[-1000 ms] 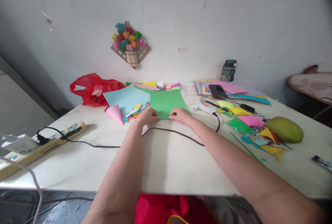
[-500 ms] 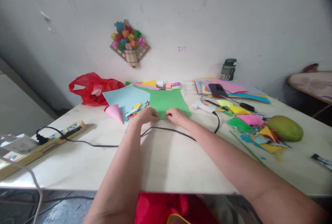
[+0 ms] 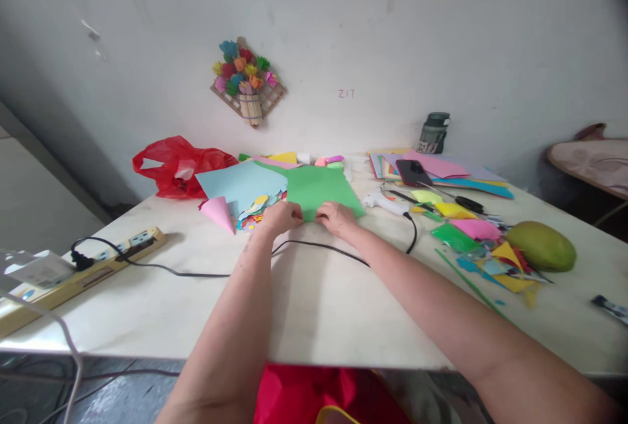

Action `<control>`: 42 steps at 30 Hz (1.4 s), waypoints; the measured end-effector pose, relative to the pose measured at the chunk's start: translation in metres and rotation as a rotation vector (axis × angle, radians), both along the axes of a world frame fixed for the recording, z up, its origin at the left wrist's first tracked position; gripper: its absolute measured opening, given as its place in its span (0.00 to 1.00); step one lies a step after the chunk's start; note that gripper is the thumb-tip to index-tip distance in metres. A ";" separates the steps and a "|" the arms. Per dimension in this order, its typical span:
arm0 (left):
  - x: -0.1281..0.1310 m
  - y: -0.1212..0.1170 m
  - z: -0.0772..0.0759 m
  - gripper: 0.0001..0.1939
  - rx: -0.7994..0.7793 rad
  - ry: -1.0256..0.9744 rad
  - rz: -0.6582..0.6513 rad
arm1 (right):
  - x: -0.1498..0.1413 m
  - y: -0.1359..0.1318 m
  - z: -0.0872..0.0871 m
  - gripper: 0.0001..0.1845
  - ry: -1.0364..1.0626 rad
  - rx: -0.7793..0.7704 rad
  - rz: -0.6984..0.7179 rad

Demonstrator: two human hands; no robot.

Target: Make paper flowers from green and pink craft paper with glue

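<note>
Both hands are at the near edge of a green paper sheet (image 3: 321, 188). My left hand (image 3: 284, 217) is closed on the edge's left part, and my right hand (image 3: 337, 217) pinches it a little to the right. The fingertips are partly hidden. A light blue sheet (image 3: 235, 182) lies to the left, with a heap of colourful paper cutouts (image 3: 258, 211) beside my left hand. Left of that heap is a pink paper cone (image 3: 219, 213). A white glue gun (image 3: 385, 201) rests right of the green sheet, its black cord (image 3: 324, 245) crossing in front of my hands.
A power strip (image 3: 98, 271) and red plastic bag (image 3: 179, 165) lie at left. On the right are coloured paper sheets (image 3: 441, 163), a phone (image 3: 412, 172), scissors (image 3: 468, 203), clay packets (image 3: 473, 228), paper scraps (image 3: 510, 267) and a green fruit (image 3: 540, 245). A bottle (image 3: 434, 133) stands behind.
The green sheet's far edge sits slightly higher in view and its near edge is drawn in a little between my hands. Both hands keep their hold; the view has shifted slightly.
</note>
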State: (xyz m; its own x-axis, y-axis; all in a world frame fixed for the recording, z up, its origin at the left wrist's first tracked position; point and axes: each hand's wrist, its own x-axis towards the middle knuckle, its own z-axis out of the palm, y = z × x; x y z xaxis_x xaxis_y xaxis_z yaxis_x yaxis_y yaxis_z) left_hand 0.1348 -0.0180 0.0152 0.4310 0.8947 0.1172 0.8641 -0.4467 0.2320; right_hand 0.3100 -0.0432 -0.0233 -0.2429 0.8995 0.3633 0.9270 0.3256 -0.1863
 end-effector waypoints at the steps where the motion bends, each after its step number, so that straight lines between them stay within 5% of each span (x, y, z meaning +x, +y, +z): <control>1: -0.002 0.001 0.000 0.07 -0.012 -0.008 -0.001 | 0.000 0.000 -0.001 0.09 0.005 -0.005 -0.001; 18: -0.010 0.004 -0.007 0.09 -0.018 -0.099 -0.050 | -0.006 0.012 0.004 0.08 0.082 -0.110 0.028; 42: -0.032 0.020 -0.012 0.11 -0.124 -0.117 0.012 | -0.021 0.009 0.013 0.13 0.238 -0.257 -0.154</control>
